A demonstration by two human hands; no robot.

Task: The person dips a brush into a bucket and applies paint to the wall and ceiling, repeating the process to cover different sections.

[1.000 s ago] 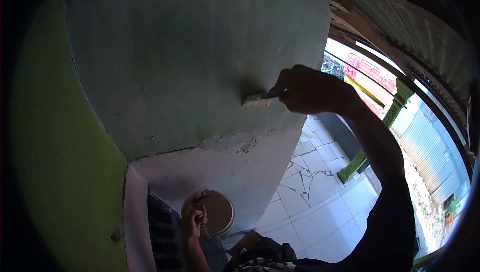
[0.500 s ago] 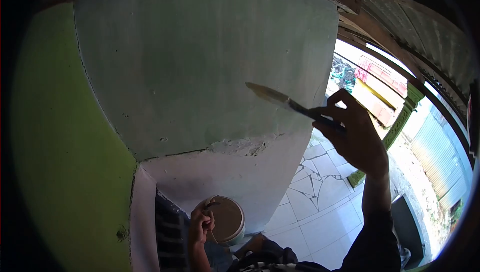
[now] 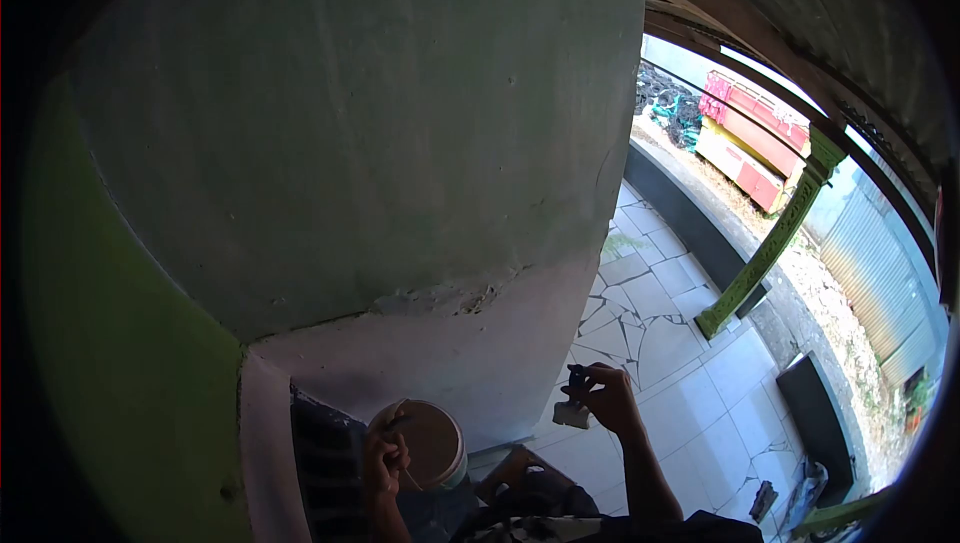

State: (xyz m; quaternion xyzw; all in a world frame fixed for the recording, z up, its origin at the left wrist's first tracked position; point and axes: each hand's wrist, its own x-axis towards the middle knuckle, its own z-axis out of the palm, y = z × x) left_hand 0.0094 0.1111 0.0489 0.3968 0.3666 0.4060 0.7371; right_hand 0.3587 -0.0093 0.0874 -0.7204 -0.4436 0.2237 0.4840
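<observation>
My right hand (image 3: 610, 401) is closed on a paintbrush (image 3: 572, 415) with a dark handle and pale bristles pointing down. It is held low over the tiled floor, to the right of the bucket and apart from the wall. My left hand (image 3: 384, 461) is closed on the thin handle of a round bucket (image 3: 462, 453), at its left rim. A flat brownish surface shows inside the bucket. In front of me stands the wall (image 3: 420, 163), dull green above and pale pinkish below, with a rough, flaked patch (image 3: 450, 299) where the two colours meet.
A bright green wall (image 3: 130, 343) meets this one at the left corner, above a dark slatted opening (image 3: 330, 473). At right are cracked white floor tiles (image 3: 680, 393), a green post (image 3: 775, 243) and dark low ledges (image 3: 815, 423). A corrugated roof (image 3: 800, 13) slopes overhead.
My right hand has come down with the paintbrush from in front of the wall to beside the bucket, its bristles turning downward. The view has shifted somewhat; my left hand still holds the bucket handle.
</observation>
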